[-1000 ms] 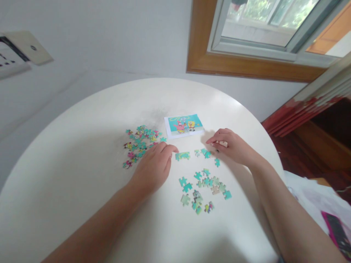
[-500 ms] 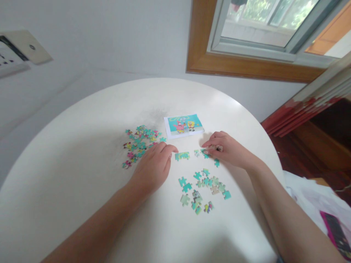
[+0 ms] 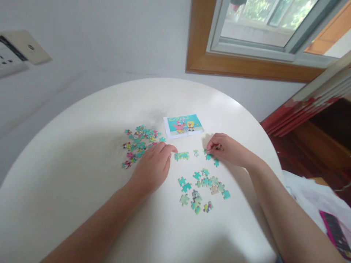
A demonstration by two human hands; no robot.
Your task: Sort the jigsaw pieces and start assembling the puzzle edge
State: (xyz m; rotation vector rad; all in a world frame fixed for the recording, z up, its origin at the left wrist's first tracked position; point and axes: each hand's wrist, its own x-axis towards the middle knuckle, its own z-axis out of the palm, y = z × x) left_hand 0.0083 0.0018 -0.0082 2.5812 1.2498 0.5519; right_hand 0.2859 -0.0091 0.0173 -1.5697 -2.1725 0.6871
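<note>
My left hand (image 3: pixel 154 166) rests on the table, loosely bent, its index fingertip beside the left end of a short joined strip of puzzle pieces (image 3: pixel 181 156). Nothing shows in its grasp, though its underside is hidden. In a pinch, my right hand (image 3: pixel 223 149) has a teal jigsaw puzzle piece (image 3: pixel 207 156) at its fingertips, partly covered by them. Between the strip and that hand lies a single pale puzzle piece (image 3: pixel 196 153). Another teal piece (image 3: pixel 216 162) sits just below the right hand.
A heap of mixed puzzle pieces (image 3: pixel 139 142) lies left of my left hand. Several loose pieces (image 3: pixel 214 181) are spread nearer me. Behind the strip is a cartoon reference picture (image 3: pixel 184 124). The round white table (image 3: pixel 68 175) meets a wall; a phone (image 3: pixel 336 230) lies at lower right.
My right hand has shifted slightly right, away from the pale single piece, with its fingers drawn closer together on the teal piece. My left hand has stayed in place.
</note>
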